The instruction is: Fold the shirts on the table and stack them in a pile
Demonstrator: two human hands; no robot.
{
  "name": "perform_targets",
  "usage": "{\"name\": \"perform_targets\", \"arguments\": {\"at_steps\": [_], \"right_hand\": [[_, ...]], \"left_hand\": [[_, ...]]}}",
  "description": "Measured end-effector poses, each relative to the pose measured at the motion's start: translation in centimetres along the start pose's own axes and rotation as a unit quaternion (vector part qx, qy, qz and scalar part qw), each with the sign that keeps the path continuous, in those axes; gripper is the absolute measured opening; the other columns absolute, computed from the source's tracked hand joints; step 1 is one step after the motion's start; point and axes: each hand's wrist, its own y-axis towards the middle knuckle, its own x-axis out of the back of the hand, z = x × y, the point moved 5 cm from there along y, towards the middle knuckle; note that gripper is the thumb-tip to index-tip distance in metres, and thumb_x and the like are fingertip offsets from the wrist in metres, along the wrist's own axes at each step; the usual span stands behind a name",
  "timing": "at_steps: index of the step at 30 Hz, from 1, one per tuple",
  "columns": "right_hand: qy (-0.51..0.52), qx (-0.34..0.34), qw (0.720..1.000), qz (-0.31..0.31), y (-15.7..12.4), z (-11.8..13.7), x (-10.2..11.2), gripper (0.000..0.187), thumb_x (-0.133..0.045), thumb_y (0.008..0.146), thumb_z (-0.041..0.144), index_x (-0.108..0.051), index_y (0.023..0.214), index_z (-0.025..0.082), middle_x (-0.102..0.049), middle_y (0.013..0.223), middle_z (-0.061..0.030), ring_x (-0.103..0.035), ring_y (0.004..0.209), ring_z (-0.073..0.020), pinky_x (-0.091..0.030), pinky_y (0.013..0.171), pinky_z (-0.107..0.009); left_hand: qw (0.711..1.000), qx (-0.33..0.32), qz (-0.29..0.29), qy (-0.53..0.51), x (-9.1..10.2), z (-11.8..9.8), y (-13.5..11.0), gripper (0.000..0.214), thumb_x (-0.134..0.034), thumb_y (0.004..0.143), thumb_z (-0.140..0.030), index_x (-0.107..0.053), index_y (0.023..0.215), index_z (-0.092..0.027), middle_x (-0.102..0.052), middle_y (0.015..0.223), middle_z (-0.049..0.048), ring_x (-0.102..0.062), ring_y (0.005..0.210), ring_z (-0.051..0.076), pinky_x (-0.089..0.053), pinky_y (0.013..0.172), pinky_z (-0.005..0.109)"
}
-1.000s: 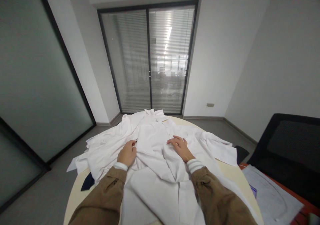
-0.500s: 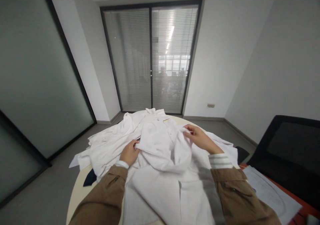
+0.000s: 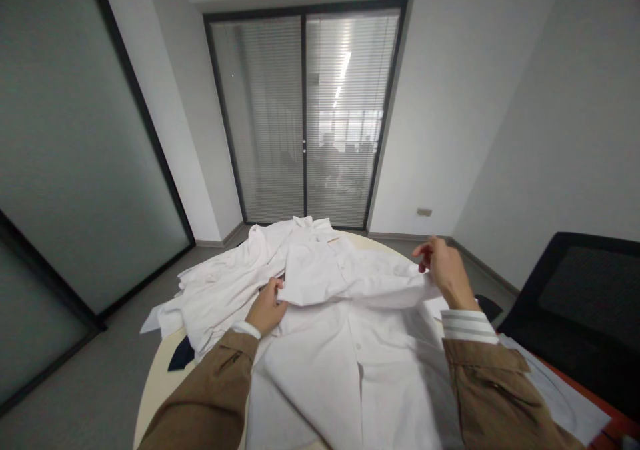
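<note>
A white button-front shirt (image 3: 395, 377) lies spread across the table, its button line running down the middle. My left hand (image 3: 269, 307) pinches the shirt's left side, thumb against fingers. At the right, my right hand (image 3: 444, 270) is raised with curled fingers at the shirt's right edge, which they appear to grip. Between the two hands the upper part of the cloth is lifted and drawn fairly straight across, with a fold beneath it. More white garments (image 3: 220, 283) lie in a loose heap to the left.
The pale round table (image 3: 155, 390) shows its rim at the left. A dark blue piece of cloth (image 3: 181, 355) pokes out there. To the right stand a black mesh chair (image 3: 585, 290) and an orange-red surface with a whitish sheet (image 3: 565, 390) on it. Glass doors (image 3: 305, 117) are ahead.
My right hand has moved right and slightly up, drawing the bunched cloth out straighter. My left hand has stayed at nearly the same place, still pinching the shirt.
</note>
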Motion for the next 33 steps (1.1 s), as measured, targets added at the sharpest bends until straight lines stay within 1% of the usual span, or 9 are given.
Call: {"name": "perform_targets", "arguments": {"at_steps": [3, 6, 12, 16, 18, 21, 26, 29, 33], "right_hand": [[-0.031, -0.047, 0.978, 0.201, -0.6, -1.0, -3.2, 0.059, -0.038, 0.089, 0.061, -0.072, 0.080, 0.014, -0.056, 0.048, -0.0032, -0.056, 0.049, -0.0175, -0.041, 0.056, -0.029], [-0.080, -0.014, 0.924, 0.374, -2.4, -1.5, -7.1, 0.045, -0.057, 0.082, 0.057, -0.074, 0.085, 0.015, -0.061, 0.052, -0.0031, -0.057, 0.051, -0.0172, -0.044, 0.060, -0.030], [-0.142, 0.018, 0.893, 0.426, -4.3, -2.8, -11.5, 0.021, -0.071, 0.070, 0.036, -0.070, 0.082, 0.019, -0.072, 0.086, -0.0061, -0.064, 0.079, -0.0200, -0.046, 0.070, -0.029], [-0.131, -0.050, 0.850, 0.508, -5.5, -3.8, -12.6, 0.054, -0.085, 0.046, 0.032, -0.063, 0.094, 0.022, -0.070, 0.092, -0.0018, -0.061, 0.071, -0.0176, -0.046, 0.061, -0.027], [-0.137, -0.053, 0.827, 0.543, -5.9, -3.9, -12.8, 0.059, -0.088, 0.040, 0.033, -0.063, 0.092, 0.022, -0.068, 0.088, -0.0001, -0.059, 0.069, -0.0174, -0.044, 0.059, -0.027], [-0.123, 0.008, 0.826, 0.549, -6.0, -3.0, -13.2, 0.042, -0.084, 0.052, 0.048, -0.061, 0.074, 0.020, -0.061, 0.070, 0.0017, -0.054, 0.064, -0.0160, -0.040, 0.058, -0.027], [-0.014, 0.086, 0.871, 0.483, -5.3, -0.3, -12.6, 0.046, -0.056, 0.083, 0.063, -0.056, 0.068, 0.019, -0.054, 0.065, 0.0017, -0.048, 0.064, -0.0141, -0.038, 0.061, -0.026], [0.057, 0.099, 0.892, 0.438, -4.5, 0.8, -11.7, 0.040, -0.053, 0.086, 0.057, -0.053, 0.072, 0.019, -0.052, 0.068, 0.0023, -0.047, 0.066, -0.0133, -0.038, 0.061, -0.025], [0.134, 0.052, 0.947, 0.289, -2.2, -0.8, -10.2, 0.027, -0.049, 0.082, 0.044, -0.043, 0.070, 0.020, -0.042, 0.061, 0.0057, -0.040, 0.057, -0.0102, -0.030, 0.053, -0.022]], "left_hand": [[0.998, -0.032, 0.044, -0.023, -0.6, -0.2, -0.3, 0.044, -0.055, 0.075, -0.010, -0.044, 0.115, -0.021, -0.063, 0.102, 0.0035, -0.061, 0.092, 0.019, -0.047, 0.086, 0.031], [0.997, -0.039, 0.056, -0.025, -0.7, -0.2, -0.3, 0.060, -0.052, 0.074, -0.006, -0.041, 0.132, -0.019, -0.063, 0.120, 0.0097, -0.062, 0.104, 0.020, -0.046, 0.094, 0.033], [0.999, -0.018, 0.009, -0.027, -0.1, 0.1, 0.3, 0.067, -0.049, 0.080, -0.008, -0.040, 0.146, -0.018, -0.066, 0.128, 0.0103, -0.065, 0.110, 0.023, -0.048, 0.098, 0.036], [1.000, 0.022, -0.019, -0.010, 0.3, 0.9, 0.7, 0.055, -0.046, 0.085, -0.011, -0.054, 0.139, -0.018, -0.071, 0.121, 0.0090, -0.067, 0.110, 0.024, -0.049, 0.098, 0.037], [0.998, 0.050, -0.033, 0.008, 0.5, 1.5, 0.8, 0.050, -0.046, 0.086, -0.012, -0.061, 0.133, -0.019, -0.071, 0.120, 0.0081, -0.065, 0.115, 0.025, -0.048, 0.101, 0.038], [0.995, 0.080, -0.061, 0.018, 0.9, 2.1, 0.7, 0.050, -0.046, 0.086, -0.012, -0.063, 0.132, -0.021, -0.070, 0.125, 0.0061, -0.060, 0.123, 0.025, -0.045, 0.106, 0.039], [0.996, 0.078, -0.051, 0.007, 0.8, 2.0, 0.7, 0.052, -0.044, 0.087, -0.012, -0.059, 0.136, -0.023, -0.067, 0.130, 0.0038, -0.058, 0.125, 0.023, -0.044, 0.108, 0.038], [0.996, 0.070, -0.054, 0.000, 0.7, 2.2, 0.7, 0.053, -0.043, 0.088, -0.012, -0.058, 0.137, -0.023, -0.065, 0.133, 0.0029, -0.057, 0.127, 0.022, -0.044, 0.109, 0.037], [0.996, 0.070, -0.060, -0.014, 0.6, 2.5, 0.7, 0.054, -0.042, 0.088, -0.009, -0.057, 0.138, -0.021, -0.064, 0.135, 0.0037, -0.057, 0.127, 0.021, -0.042, 0.111, 0.038]]}}
